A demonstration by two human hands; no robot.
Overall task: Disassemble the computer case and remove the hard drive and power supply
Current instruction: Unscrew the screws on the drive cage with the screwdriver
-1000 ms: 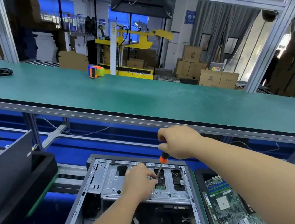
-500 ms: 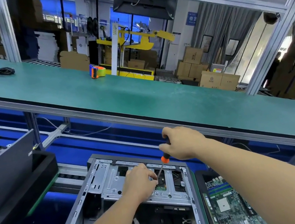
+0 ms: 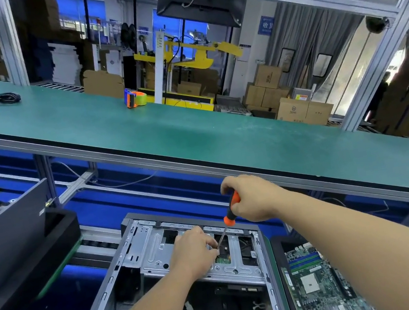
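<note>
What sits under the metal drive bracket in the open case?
Through the drive bracket's cutouts, a green circuit board and dark parts show. The left hand and the bracket cover the rest. The right hand holds the screwdriver there.

Both forearms bare, no sleeves, hands ungloved
</note>
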